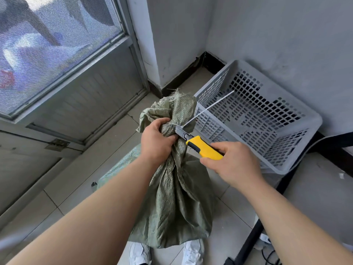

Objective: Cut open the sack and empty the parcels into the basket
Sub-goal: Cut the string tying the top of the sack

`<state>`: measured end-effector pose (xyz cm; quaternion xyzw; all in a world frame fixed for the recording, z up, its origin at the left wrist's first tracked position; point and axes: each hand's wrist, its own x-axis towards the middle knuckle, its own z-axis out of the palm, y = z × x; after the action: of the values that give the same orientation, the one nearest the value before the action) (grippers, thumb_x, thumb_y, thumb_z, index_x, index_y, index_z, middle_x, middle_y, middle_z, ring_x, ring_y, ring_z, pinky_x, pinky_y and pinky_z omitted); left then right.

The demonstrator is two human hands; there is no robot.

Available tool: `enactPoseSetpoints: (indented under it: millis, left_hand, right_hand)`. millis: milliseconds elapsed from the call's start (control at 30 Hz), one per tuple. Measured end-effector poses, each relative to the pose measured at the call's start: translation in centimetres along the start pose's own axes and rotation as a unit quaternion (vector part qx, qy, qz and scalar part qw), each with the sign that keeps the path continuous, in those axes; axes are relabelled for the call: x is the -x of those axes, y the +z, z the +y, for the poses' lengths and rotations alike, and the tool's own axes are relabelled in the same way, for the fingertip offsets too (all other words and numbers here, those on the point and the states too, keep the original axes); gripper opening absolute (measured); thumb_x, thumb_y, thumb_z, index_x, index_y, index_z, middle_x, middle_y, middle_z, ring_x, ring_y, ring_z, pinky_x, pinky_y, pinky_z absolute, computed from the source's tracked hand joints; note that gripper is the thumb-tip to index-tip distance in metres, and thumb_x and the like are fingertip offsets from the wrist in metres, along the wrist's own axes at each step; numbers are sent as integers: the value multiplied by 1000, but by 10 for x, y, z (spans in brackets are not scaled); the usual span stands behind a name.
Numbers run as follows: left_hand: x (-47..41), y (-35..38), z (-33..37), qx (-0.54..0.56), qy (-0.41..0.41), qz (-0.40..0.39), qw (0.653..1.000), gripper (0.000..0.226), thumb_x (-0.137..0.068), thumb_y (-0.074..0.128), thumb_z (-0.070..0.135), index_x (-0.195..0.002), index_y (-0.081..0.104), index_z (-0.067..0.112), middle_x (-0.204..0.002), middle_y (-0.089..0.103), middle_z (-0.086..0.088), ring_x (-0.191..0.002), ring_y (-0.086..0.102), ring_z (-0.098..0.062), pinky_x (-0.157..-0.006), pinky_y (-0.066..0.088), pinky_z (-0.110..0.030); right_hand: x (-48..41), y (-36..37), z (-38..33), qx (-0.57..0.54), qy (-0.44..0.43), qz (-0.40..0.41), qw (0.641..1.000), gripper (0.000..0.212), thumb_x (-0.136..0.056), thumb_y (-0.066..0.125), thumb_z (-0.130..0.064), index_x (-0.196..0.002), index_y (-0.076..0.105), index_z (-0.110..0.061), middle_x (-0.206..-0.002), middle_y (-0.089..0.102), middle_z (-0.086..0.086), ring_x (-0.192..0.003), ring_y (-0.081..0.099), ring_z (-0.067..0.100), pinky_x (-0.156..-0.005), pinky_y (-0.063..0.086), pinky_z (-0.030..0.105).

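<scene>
Two bare forearms enter from the bottom corners of the frame and meet at centre. Left hand: fingers and thumb curled tightly round the gathered neck of a green woven sack, squeezing the cloth just below its tie. Right hand: fingers wrapped round the rear of a yellow utility knife, thumb lying along the handle's near side. The knife's short metal blade points toward the upper left and touches the sack's neck at the white cable tie, whose long free tail slants toward the upper right, crossing in front of the basket.

The sack stands upright on the tiled floor in the lower centre, its frayed mouth bunched above the left hand and its body bulging below; its contents cannot be seen. Two white shoes show just beneath it at the bottom edge. A paler green woven sheet lies on the floor behind the left forearm.

The grey perforated plastic basket sits at the right of the frame, just beside the sack, resting against the pale wall. A grey door with a mesh-screened pane fills the upper left. Dark frame members and a cable cross the lower right corner.
</scene>
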<state>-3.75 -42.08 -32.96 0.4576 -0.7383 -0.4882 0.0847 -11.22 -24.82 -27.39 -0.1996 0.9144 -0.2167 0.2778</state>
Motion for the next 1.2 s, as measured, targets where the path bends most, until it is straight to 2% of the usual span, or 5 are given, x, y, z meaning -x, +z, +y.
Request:
enactPoseSetpoints:
  millis: [233,700,900,1033,1200]
  left_hand:
    - [9,8,8,3,-14,13,1000,34,-72,77,13,-98,56,20,-89,60,11,-87,59,-13,-74,43,-23]
    - [19,18,13,-57,-57,-4,997,30,-80,72,24,-95,49,14,-78,53,3,-58,41,-4,-47,31,-21]
    - [21,9,18,-86,48,-93,991,62,-88,62,14,-138,32,35,-99,55,11,-82,56,-17,-75,45,-29]
    - [16,9,15,-104,41,-81,990,45,-87,64,18,-130,54,22,-124,63,0,-111,58,-19,-90,42,-23]
    - [13,11,14,-74,-29,-42,996,43,-82,71,26,-120,59,10,-74,64,-1,-60,57,-13,-56,46,-20]
  right_hand:
    - [4,10,-2,19,10,47,999,30,-71,69,-52,-83,71,-25,-65,67,-3,-64,60,20,-58,48,31]
    - [14,21,-1,105,-15,85,991,48,-83,61,-54,-127,58,-35,-107,72,-1,-99,64,28,-75,43,34]
    - [6,15,7,75,-12,60,995,48,-79,63,-57,-123,62,-36,-98,73,-4,-94,64,24,-75,43,33]
    - [5,17,8,68,-14,62,996,49,-79,63,-57,-123,62,-37,-100,73,-5,-96,64,23,-74,41,32]
    - [13,22,6,52,-12,85,995,46,-79,66,-54,-120,64,-34,-97,74,-1,-95,64,27,-74,42,33]
